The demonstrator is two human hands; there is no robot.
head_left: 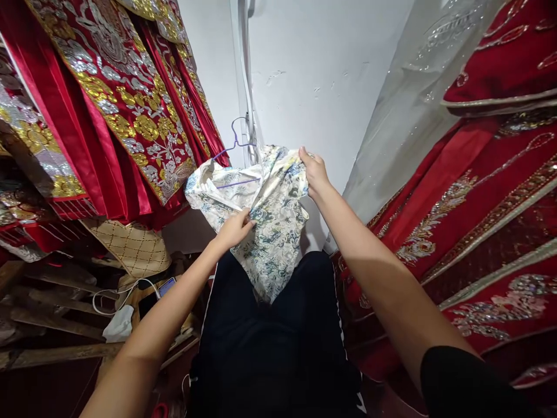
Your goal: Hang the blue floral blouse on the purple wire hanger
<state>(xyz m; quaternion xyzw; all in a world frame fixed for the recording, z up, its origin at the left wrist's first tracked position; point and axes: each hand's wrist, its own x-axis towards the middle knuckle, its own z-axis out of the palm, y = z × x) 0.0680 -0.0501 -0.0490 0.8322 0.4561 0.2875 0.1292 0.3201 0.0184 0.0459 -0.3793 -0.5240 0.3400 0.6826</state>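
Observation:
A white silky garment (270, 226) with a blue-green floral print hangs in front of me, partly on a thin purple wire hanger (237, 145). My left hand (235, 227) pinches the cloth near its middle left. Higher up, my right hand (314, 171) grips the garment's upper right edge. The lower end of the garment drapes over my dark trousers (270, 337).
Red robes with gold and silver embroidery (122, 98) hang at the left, and more red embroidered cloth (478, 220) fills the right. A white wall (322, 75) is ahead. At lower left are wooden slats (52, 313), a phone (166, 285) with a white cable, and a cream quilted piece (134, 247).

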